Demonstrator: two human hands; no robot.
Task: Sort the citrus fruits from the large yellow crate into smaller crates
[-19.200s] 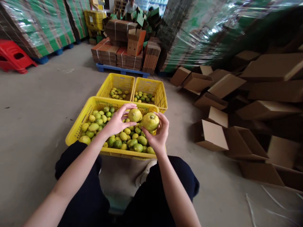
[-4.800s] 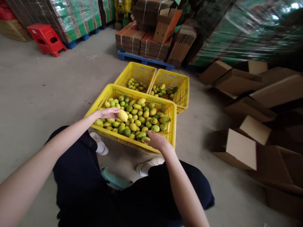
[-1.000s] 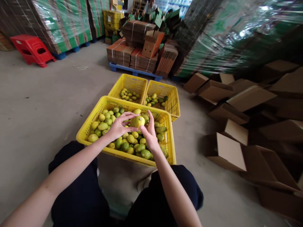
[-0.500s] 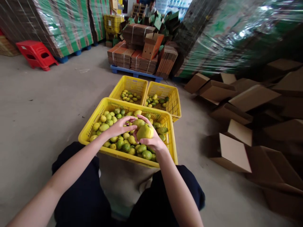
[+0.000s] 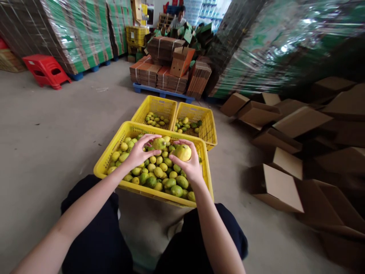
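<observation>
Above the large yellow crate [image 5: 110, 155], my left hand [image 5: 140, 152] is closed round a yellow-green lemon [image 5: 159, 143], its tip pointing right. My right hand [image 5: 191, 163] grips a bigger, yellower lemon [image 5: 182, 152] between thumb and fingers. A small gap separates the two held fruits. Below them, green and yellow lemons [image 5: 152, 181] cover the crate's bottom; my hands hide some of them.
Two smaller yellow crates, the left one [image 5: 138, 110] and the right one [image 5: 211, 123], stand just beyond with some lemons inside. Open cardboard boxes [image 5: 281, 186] pile up at right. Flattened cartons [image 5: 145, 72] sit on a blue pallet [image 5: 164, 92]. A red stool [image 5: 47, 70] is at left; a person [image 5: 178, 21] is behind.
My hands have moved apart; half a second ago they were together round the lemons. Now each hand holds one lemon separately. The view has tilted up slightly, showing more of the person behind.
</observation>
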